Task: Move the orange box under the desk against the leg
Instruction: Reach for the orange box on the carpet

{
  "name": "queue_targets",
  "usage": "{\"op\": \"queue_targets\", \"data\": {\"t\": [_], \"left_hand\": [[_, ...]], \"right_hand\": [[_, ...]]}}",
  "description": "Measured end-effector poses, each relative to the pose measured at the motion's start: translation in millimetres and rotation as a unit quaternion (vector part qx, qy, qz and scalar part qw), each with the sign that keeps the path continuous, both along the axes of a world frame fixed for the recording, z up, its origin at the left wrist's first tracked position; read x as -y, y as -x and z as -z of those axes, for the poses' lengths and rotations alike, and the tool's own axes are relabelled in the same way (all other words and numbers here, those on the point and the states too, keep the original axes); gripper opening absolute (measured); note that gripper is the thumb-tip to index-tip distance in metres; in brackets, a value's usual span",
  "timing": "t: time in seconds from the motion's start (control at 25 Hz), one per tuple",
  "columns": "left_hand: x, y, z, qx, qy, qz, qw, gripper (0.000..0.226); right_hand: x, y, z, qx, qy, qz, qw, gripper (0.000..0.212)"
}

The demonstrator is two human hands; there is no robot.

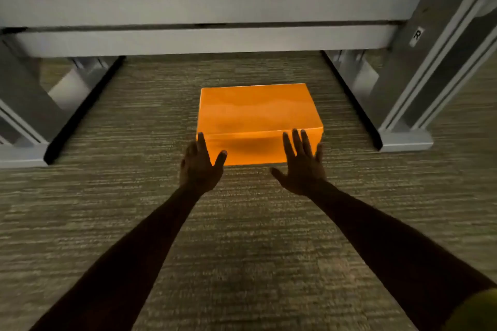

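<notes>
An orange box [258, 113] lies flat on the carpet between the two grey desk legs, roughly midway, touching neither. My left hand [200, 166] is spread at the box's near left corner, fingers apart, at or just before its front face. At the near right corner, my right hand [302, 166] is also spread, its fingertips overlapping the front face. Neither hand grips the box. The right desk leg [403, 83] carries a small "R" label; the left desk leg [24, 105] stands opposite.
Grey crossbars [204, 8] of the desk frame span overhead behind the box. Each leg ends in a long foot [406, 140] along the floor. Striped carpet [242, 236] fills the foreground and the gaps on either side of the box.
</notes>
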State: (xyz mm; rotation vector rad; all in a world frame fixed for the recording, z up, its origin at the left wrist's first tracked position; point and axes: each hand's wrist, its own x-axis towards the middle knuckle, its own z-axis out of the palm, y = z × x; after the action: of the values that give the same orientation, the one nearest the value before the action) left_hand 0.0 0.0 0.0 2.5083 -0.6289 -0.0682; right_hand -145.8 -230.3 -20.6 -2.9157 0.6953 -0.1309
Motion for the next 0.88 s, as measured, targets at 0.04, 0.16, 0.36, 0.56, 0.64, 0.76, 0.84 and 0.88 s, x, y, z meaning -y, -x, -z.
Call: {"op": "queue_targets", "data": {"t": [0.04, 0.16, 0.36, 0.56, 0.64, 0.76, 0.84, 0.88], "left_hand": [[5, -4, 5, 0.009, -0.012, 0.011, 1.0, 0.089], [16, -18, 17, 0.028, -0.088, 0.052, 0.994, 0.092], [33, -52, 17, -0.124, 0.018, -0.045, 0.991, 0.101], [36, -53, 36, -0.246, 0.145, -0.025, 0.958, 0.106], [38, -56, 39, -0.189, 0.161, -0.088, 0.965, 0.105], [35, -65, 34, -0.208, 0.2, -0.082, 0.954, 0.1], [33, -57, 27, -0.217, 0.212, -0.087, 0.949, 0.09], [31, -47, 24, -0.205, 0.215, -0.108, 0.949, 0.083]], "right_hand": [[0, -6, 5, -0.01, 0.019, -0.027, 0.999, 0.106], [-4, -29, 6, -0.049, 0.02, -0.077, 0.996, 0.107], [-3, -41, 14, -0.098, -0.028, -0.063, 0.993, 0.108], [5, -33, 26, -0.128, -0.053, -0.069, 0.988, 0.108], [7, -33, 29, -0.116, -0.053, -0.073, 0.989, 0.109], [6, -32, 32, -0.081, -0.035, -0.082, 0.993, 0.109], [3, -31, 29, -0.06, -0.033, -0.081, 0.994, 0.109], [0, -32, 27, -0.047, -0.043, -0.074, 0.995, 0.107]]}}
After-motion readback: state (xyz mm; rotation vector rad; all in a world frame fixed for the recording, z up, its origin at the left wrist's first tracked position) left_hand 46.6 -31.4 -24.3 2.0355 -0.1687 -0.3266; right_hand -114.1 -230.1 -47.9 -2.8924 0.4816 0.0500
